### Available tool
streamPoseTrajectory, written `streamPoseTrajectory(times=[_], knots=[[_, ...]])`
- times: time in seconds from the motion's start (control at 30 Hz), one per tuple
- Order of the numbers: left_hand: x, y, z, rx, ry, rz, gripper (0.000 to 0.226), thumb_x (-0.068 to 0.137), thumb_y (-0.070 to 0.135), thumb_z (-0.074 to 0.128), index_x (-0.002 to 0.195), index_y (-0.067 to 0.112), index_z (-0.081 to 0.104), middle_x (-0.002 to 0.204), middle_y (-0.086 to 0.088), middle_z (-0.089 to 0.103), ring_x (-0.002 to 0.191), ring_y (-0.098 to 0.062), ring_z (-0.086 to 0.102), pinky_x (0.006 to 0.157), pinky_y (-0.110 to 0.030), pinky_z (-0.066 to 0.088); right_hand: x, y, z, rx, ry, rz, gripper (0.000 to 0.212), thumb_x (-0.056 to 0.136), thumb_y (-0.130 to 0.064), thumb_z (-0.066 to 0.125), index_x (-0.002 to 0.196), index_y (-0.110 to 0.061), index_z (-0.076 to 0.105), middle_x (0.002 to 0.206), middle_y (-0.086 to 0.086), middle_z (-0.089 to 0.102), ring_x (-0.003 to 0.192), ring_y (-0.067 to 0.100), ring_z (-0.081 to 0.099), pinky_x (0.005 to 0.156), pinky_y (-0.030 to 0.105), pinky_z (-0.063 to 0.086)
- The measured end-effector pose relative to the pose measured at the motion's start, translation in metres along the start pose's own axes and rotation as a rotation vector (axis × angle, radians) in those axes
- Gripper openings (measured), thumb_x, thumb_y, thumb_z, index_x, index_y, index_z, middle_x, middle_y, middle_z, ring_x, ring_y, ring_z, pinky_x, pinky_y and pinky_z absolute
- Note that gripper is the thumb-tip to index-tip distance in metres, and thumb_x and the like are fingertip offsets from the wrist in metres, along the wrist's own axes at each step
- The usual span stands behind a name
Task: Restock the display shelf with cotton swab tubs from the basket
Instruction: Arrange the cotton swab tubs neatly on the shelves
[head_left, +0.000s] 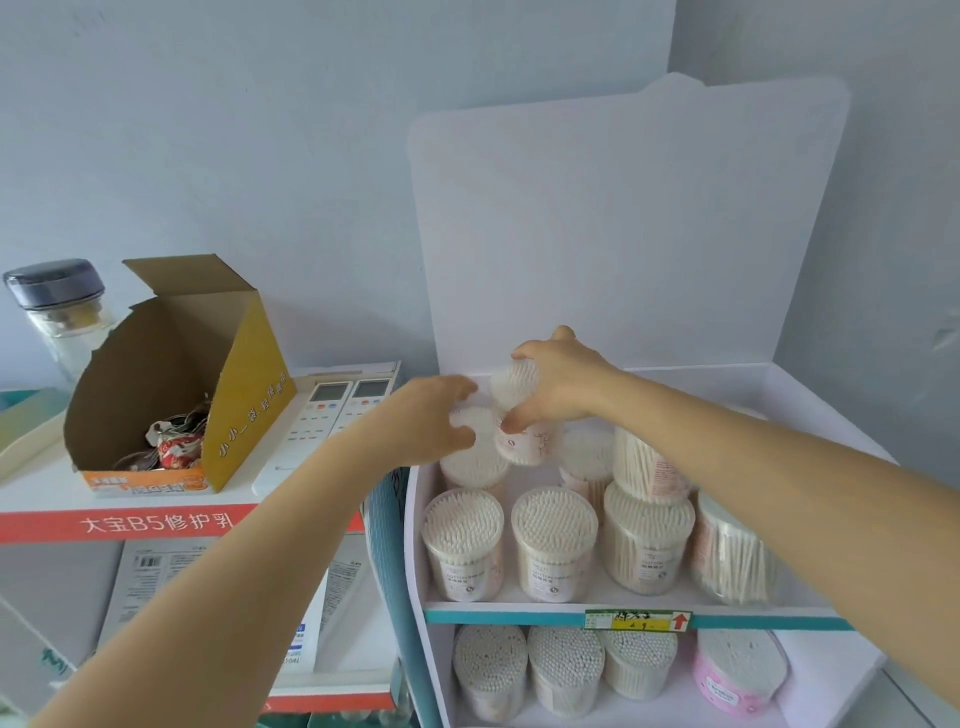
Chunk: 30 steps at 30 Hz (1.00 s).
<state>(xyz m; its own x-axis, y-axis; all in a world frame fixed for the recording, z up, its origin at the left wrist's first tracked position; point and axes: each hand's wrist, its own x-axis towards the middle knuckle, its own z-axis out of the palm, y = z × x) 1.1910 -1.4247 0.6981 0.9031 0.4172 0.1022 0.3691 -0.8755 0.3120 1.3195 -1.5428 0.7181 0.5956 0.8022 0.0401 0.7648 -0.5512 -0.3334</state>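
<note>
From the head view I see my right hand (561, 389) wrapped round a clear, round cotton swab tub (519, 387) tilted over the back row on the upper tier of the white card display shelf (623, 234), my left hand (431, 421) curling on the neighbouring tub (475, 460), with an open corrugated box (171, 364) and two remotes (332, 410) to the left.

Cotton swab tubs (553, 540) fill the front row of the display shelf's (810, 395) top tier and stack two high toward its right. Open room lies above them, before its tall back panel (623, 234). Just left of the shelf stand a cardboard box (171, 364) and remote controls (322, 410).
</note>
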Motion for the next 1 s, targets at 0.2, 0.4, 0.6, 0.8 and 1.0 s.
streamPoseTrajectory(times=[0.2, 0.4, 0.6, 0.8, 1.0], knots=[[-0.014, -0.001, 0.026, 0.283, -0.194, 0.015, 0.065, 0.082, 0.055, 0.06, 0.139, 0.029, 0.041, 0.141, 0.006, 0.047, 0.131, -0.016, 0.04, 0.107, -0.037, 0.033, 0.009, 0.0, 0.012, -0.02, -0.032, 0.052, 0.091, 0.062, -0.051, 0.079, 0.137, -0.018, 0.04, 0.132, 0.007, 0.03, 0.111, 0.027, 0.052, 0.091, 0.036, 0.049], [-0.015, 0.002, 0.045, 0.458, -0.277, 0.079, 0.062, 0.09, 0.062, 0.039, 0.144, 0.035, 0.028, 0.146, 0.006, 0.042, 0.142, -0.019, 0.022, 0.113, -0.054, 0.008, 0.008, 0.012, 0.011, 0.01, -0.073, 0.114, 0.085, 0.069, -0.054, 0.074, 0.137, -0.015, 0.04, 0.137, 0.009, 0.032, 0.121, 0.027, 0.046, 0.087, 0.03, 0.04], [-0.012, 0.006, 0.044, 0.544, -0.258, 0.097, 0.066, 0.089, 0.064, 0.035, 0.142, 0.025, 0.035, 0.143, 0.0, 0.045, 0.142, -0.021, 0.021, 0.112, -0.062, 0.003, 0.006, 0.014, 0.002, -0.004, -0.04, 0.063, 0.088, 0.066, -0.052, 0.077, 0.137, -0.018, 0.04, 0.138, 0.008, 0.033, 0.12, 0.026, 0.048, 0.091, 0.031, 0.04], [0.006, 0.023, 0.049, 0.421, -0.093, 0.196, 0.051, 0.095, 0.05, 0.038, 0.137, 0.02, 0.043, 0.135, -0.003, 0.053, 0.13, -0.022, 0.04, 0.109, -0.044, 0.025, 0.008, 0.025, -0.035, 0.218, 0.198, 0.084, 0.088, 0.061, -0.053, 0.079, 0.135, -0.022, 0.043, 0.139, 0.005, 0.037, 0.119, 0.022, 0.048, 0.087, 0.028, 0.038], [0.047, 0.059, 0.063, 0.271, -0.162, 0.293, 0.064, 0.091, 0.043, 0.053, 0.147, 0.022, 0.027, 0.151, 0.002, 0.035, 0.14, -0.022, 0.024, 0.112, -0.039, 0.026, -0.01, 0.054, -0.052, 0.215, 0.38, 0.111, 0.085, 0.061, -0.049, 0.081, 0.134, -0.025, 0.044, 0.13, 0.004, 0.037, 0.118, 0.022, 0.047, 0.088, 0.027, 0.037]])
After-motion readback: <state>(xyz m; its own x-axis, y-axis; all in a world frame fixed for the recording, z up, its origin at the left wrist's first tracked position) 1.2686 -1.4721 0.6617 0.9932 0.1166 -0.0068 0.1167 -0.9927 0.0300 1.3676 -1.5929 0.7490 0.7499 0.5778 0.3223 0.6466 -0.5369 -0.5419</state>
